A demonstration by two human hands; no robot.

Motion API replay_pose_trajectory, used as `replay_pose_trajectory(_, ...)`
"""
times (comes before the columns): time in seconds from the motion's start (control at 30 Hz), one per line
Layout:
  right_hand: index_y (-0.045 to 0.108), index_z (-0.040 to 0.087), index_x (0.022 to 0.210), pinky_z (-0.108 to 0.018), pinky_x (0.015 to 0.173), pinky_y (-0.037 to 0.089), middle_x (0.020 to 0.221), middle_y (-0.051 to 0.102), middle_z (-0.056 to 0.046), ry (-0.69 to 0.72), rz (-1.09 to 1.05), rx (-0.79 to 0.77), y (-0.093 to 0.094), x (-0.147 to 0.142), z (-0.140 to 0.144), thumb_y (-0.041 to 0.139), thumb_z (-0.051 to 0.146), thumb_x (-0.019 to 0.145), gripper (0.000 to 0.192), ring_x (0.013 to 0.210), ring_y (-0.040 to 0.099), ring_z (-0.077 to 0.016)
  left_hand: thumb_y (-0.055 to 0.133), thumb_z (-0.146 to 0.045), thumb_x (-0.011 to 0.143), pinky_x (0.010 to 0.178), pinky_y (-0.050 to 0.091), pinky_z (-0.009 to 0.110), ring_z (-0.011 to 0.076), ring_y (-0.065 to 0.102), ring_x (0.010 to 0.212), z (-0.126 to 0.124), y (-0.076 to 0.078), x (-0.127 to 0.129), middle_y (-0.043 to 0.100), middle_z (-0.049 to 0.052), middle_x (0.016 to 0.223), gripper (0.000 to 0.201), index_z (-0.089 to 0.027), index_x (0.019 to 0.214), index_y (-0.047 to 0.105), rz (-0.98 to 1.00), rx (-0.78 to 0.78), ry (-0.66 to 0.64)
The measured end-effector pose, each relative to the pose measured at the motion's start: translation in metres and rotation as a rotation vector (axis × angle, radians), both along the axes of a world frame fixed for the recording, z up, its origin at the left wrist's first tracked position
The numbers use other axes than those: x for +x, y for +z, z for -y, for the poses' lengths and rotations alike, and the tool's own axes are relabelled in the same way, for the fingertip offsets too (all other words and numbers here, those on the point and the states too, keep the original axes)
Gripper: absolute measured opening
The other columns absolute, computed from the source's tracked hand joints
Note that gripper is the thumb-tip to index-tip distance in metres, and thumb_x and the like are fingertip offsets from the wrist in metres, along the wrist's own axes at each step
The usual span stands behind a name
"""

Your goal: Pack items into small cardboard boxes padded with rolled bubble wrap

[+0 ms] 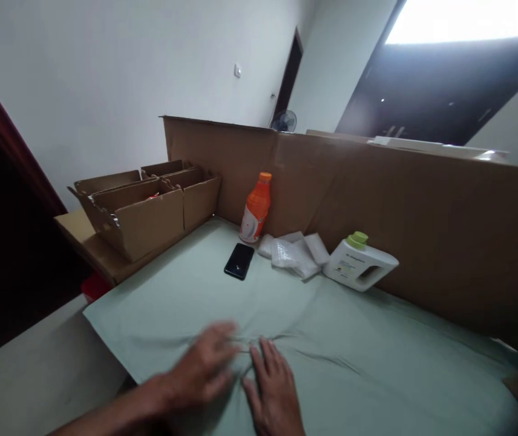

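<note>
We press our left hand (204,366) and right hand (272,390) flat on the green cloth (354,339), fingers loosely spread. It puckers between them, so our palms pin it down.

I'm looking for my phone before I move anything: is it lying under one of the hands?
No, the black phone lies bare on the green cloth, well beyond both the left hand and the right hand.

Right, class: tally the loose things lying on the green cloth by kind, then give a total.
Orange bottle: 1
White jug with green cap: 1
Black phone: 1
White bubble-wrap pile: 1
Hands on the cloth, left hand and right hand: 2
Total: 6
</note>
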State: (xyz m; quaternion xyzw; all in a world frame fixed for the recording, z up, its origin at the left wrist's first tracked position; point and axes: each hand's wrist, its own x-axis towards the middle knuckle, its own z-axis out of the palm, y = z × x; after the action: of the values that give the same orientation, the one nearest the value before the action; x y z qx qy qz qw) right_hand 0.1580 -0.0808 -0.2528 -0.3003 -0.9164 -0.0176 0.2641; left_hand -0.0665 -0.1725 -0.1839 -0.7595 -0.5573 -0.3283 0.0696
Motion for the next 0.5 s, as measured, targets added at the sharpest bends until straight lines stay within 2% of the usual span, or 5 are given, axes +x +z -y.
replay_pose_trajectory(0.1,0.051,0.027,0.146,-0.050,0.107,0.045,0.154,0.051,-0.009,0.144,0.027,-0.016,0.007,-0.046,0.009,0.058,0.028,0.091,0.056,0.136,0.053,-0.0329,0.058,-0.029,0.091,0.110,0.045,0.044,0.0300,0.055,0.132,-0.007,0.064,-0.111,0.056,0.015,0.144,0.042,-0.021,0.132,0.059,0.075,0.286,0.556)
replay_pose_trajectory(0.17,0.052,0.026,0.145,-0.048,0.106,0.046,0.153,0.053,-0.009,0.202,0.007,-0.022,0.009,-0.053,0.007,0.058,0.027,0.091,0.055,0.135,0.054,-0.0321,0.060,-0.032,0.089,0.119,0.024,0.062,0.0426,0.030,0.148,-0.012,0.099,-0.176,0.034,0.023,0.158,0.056,-0.013,0.141,0.051,0.111,0.377,0.729)
replay_pose_trajectory(0.23,0.054,0.025,0.142,-0.046,0.104,0.048,0.149,0.056,-0.010,0.247,-0.047,-0.023,0.009,-0.050,0.000,0.058,0.027,0.092,0.050,0.132,0.057,-0.0306,0.066,-0.036,0.084,0.119,0.021,0.065,0.0464,0.024,0.149,-0.018,0.123,-0.222,0.025,0.025,0.162,0.066,-0.011,0.143,0.048,0.171,0.371,0.887)
replay_pose_trajectory(0.37,0.056,0.025,0.138,-0.043,0.105,0.048,0.143,0.062,-0.009,0.291,-0.170,-0.028,0.005,-0.043,-0.009,0.058,0.025,0.094,0.045,0.130,0.059,-0.0273,0.066,-0.031,0.078,0.118,0.026,0.066,0.0475,0.029,0.146,-0.030,0.137,-0.262,0.036,0.020,0.158,0.032,-0.012,0.104,0.069,0.266,0.216,0.943)
replay_pose_trajectory(0.5,0.058,0.026,0.136,-0.044,0.104,0.050,0.143,0.062,-0.010,0.296,-0.173,-0.061,0.006,-0.044,-0.008,0.059,0.024,0.092,0.044,0.130,0.060,-0.0279,0.063,-0.027,0.080,0.118,0.027,0.067,0.0448,0.032,0.145,-0.024,0.131,-0.255,0.041,0.013,0.158,0.015,-0.014,0.084,0.070,0.286,0.236,0.813)
